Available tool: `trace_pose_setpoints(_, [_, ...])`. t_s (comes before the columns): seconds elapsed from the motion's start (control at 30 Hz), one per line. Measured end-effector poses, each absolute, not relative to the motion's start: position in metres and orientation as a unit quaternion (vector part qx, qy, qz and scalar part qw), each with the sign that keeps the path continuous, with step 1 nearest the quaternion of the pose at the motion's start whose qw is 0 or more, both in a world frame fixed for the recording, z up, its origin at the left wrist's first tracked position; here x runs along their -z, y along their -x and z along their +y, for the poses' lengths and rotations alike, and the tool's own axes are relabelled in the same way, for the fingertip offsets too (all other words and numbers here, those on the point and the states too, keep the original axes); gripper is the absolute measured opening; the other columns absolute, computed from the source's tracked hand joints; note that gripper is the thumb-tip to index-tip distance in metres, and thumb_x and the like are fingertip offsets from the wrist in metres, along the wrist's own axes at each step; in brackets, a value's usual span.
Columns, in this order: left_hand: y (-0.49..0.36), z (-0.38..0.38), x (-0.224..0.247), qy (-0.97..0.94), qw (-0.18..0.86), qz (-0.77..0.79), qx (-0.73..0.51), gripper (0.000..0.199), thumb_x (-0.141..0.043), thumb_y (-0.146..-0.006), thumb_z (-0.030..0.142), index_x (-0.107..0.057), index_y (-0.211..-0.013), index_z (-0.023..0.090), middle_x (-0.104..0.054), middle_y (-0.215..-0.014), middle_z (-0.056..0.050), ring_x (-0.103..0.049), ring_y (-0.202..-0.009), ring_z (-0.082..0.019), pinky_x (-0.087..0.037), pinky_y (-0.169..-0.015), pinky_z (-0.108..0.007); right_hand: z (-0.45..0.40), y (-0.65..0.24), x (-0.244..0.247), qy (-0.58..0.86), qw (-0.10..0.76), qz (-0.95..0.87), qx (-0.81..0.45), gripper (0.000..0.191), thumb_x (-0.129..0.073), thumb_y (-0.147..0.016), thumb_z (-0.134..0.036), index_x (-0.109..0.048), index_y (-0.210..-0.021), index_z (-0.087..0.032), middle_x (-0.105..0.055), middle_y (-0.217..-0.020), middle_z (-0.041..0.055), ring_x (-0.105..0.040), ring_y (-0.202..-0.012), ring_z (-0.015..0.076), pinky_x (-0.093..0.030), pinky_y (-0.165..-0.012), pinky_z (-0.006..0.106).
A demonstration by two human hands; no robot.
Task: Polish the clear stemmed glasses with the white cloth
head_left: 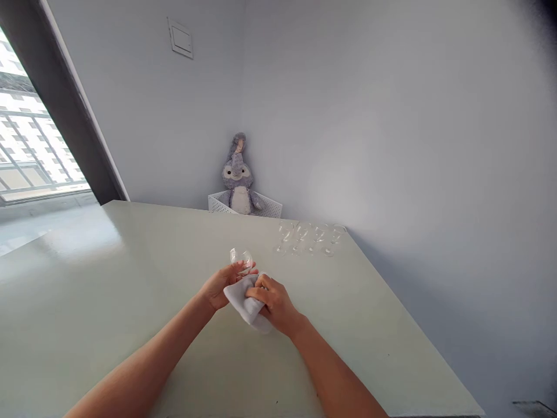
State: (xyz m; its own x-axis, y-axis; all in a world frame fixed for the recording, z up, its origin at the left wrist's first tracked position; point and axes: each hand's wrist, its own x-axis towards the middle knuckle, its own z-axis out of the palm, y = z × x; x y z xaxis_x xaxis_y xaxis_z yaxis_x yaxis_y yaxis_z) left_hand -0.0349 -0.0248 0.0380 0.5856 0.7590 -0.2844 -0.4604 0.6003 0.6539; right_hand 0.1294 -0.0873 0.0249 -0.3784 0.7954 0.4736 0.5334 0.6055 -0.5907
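Pinching a clear drinking glass (234, 255) low on its bowl, the left hand (217, 287) is pressing its thumb and fingers around it; the right hand's (275, 301) grip is bunching a soft white cloth (237, 296) between curled fingers, right beside the left. Both are working over the middle of the tabletop (357, 337), nearer the person than four stemmed glasses (302, 233) that are standing in a row toward the far right corner.

Judging by its thin, clear walls, the glass is probably going to be light, stiff, slippery and easily chipped, so a gentle hold around the lower bowl or any stem seems safer than squeezing the rim. The cloth should be folding and giving freely.

Cloth and fingers are hiding the glass's lower part, so whether cloth is touching it is staying unclear. Transparency is blurring the row's outlines, and the frame is cutting off both arms.
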Motion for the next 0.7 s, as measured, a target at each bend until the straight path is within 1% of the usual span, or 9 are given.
trace_pose_setpoints(0.1, [0.030,-0.028,-0.036,-0.280,0.837,0.234,-0.408,0.020,-0.055,-0.079,0.033,-0.059,-0.087,0.015,-0.059,-0.109,-0.009,-0.055,-0.102,-0.019,-0.045,-0.089,-0.029,-0.087,-0.126,-0.024,0.409,0.498,-0.664,-0.379,0.012,-0.058,-0.074,-0.034,-0.063,-0.077,-0.022,-0.047,-0.076,-0.0001,-0.045,-0.068,0.0129,-0.039,-0.063,0.025])
trace_pose_setpoints(0.17, [0.026,-0.029,-0.035,-0.293,0.822,0.213,-0.440,0.024,-0.053,-0.080,0.035,-0.058,-0.091,0.015,-0.058,-0.111,-0.009,-0.055,-0.103,-0.018,-0.044,-0.091,-0.029,-0.083,-0.123,-0.021,0.397,0.568,-0.509,-0.511,0.025,-0.062,-0.069,-0.044,-0.059,-0.072,-0.020,-0.048,-0.067,-0.0007,-0.045,-0.060,0.0128,-0.040,-0.058,0.026])
trace_pose_setpoints(0.23, [0.021,-0.031,-0.035,-0.303,0.801,0.204,-0.473,0.023,-0.054,-0.079,0.035,-0.057,-0.093,0.017,-0.056,-0.113,-0.007,-0.055,-0.103,-0.018,-0.043,-0.093,-0.031,-0.078,-0.118,-0.016,0.365,0.612,-0.343,-0.612,0.034,-0.059,-0.068,-0.053,-0.057,-0.072,-0.020,-0.048,-0.061,-0.0015,-0.043,-0.052,0.0115,-0.038,-0.051,0.025])
trace_pose_setpoints(0.3, [0.017,-0.034,-0.037,-0.327,0.768,0.205,-0.511,0.020,-0.058,-0.077,0.032,-0.054,-0.092,0.020,-0.052,-0.118,-0.005,-0.052,-0.107,-0.020,-0.042,-0.094,-0.034,-0.073,-0.113,-0.010,0.328,0.629,-0.217,-0.671,0.033,-0.058,-0.069,-0.052,-0.057,-0.079,-0.021,-0.053,-0.065,-0.0009,-0.045,-0.051,0.0106,-0.037,-0.047,0.023])
trace_pose_setpoints(0.4, [0.011,-0.045,-0.042,-0.400,0.703,0.201,-0.553,0.033,-0.065,-0.071,0.024,-0.046,-0.097,0.026,-0.047,-0.121,-0.002,-0.051,-0.110,-0.023,-0.042,-0.092,-0.038,-0.071,-0.110,-0.003,0.292,0.607,-0.138,-0.726,0.026,-0.058,-0.070,-0.041,-0.058,-0.088,-0.023,-0.059,-0.076,0.0010,-0.049,-0.054,0.0107,-0.037,-0.046,0.021])
trace_pose_setpoints(0.47, [0.008,-0.053,-0.043,-0.463,0.659,0.197,-0.559,0.043,-0.067,-0.069,0.020,-0.041,-0.101,0.029,-0.045,-0.120,-0.002,-0.051,-0.109,-0.024,-0.043,-0.090,-0.039,-0.072,-0.110,0.001,0.287,0.588,-0.132,-0.744,0.025,-0.053,-0.073,-0.040,-0.058,-0.090,-0.024,-0.060,-0.080,0.0016,-0.051,-0.057,0.0117,-0.038,-0.047,0.022])
trace_pose_setpoints(0.53, [0.006,-0.061,-0.042,-0.526,0.607,0.194,-0.563,0.047,-0.067,-0.068,0.019,-0.039,-0.104,0.029,-0.044,-0.119,-0.003,-0.050,-0.110,-0.025,-0.043,-0.089,-0.040,-0.073,-0.111,0.002,0.303,0.585,-0.133,-0.740,0.028,-0.046,-0.077,-0.046,-0.058,-0.090,-0.025,-0.061,-0.083,0.0022,-0.055,-0.063,0.0136,-0.041,-0.049,0.024])
trace_pose_setpoints(0.6, [0.005,-0.067,-0.039,-0.572,0.557,0.199,-0.568,0.048,-0.068,-0.067,0.018,-0.040,-0.105,0.028,-0.045,-0.118,-0.005,-0.051,-0.109,-0.025,-0.043,-0.088,-0.041,-0.074,-0.110,0.000,0.328,0.590,-0.148,-0.723,0.037,-0.041,-0.079,-0.055,-0.058,-0.091,-0.024,-0.062,-0.087,0.0037,-0.057,-0.071,0.0162,-0.044,-0.053,0.026])
trace_pose_setpoints(0.7, [0.005,-0.070,-0.036,-0.600,0.519,0.220,-0.568,0.051,-0.069,-0.065,0.019,-0.040,-0.106,0.027,-0.046,-0.117,-0.006,-0.052,-0.107,-0.025,-0.043,-0.088,-0.042,-0.076,-0.106,-0.006,0.356,0.609,-0.209,-0.677,0.046,-0.044,-0.075,-0.062,-0.058,-0.092,-0.020,-0.063,-0.087,0.0053,-0.059,-0.076,0.0178,-0.045,-0.057,0.026])
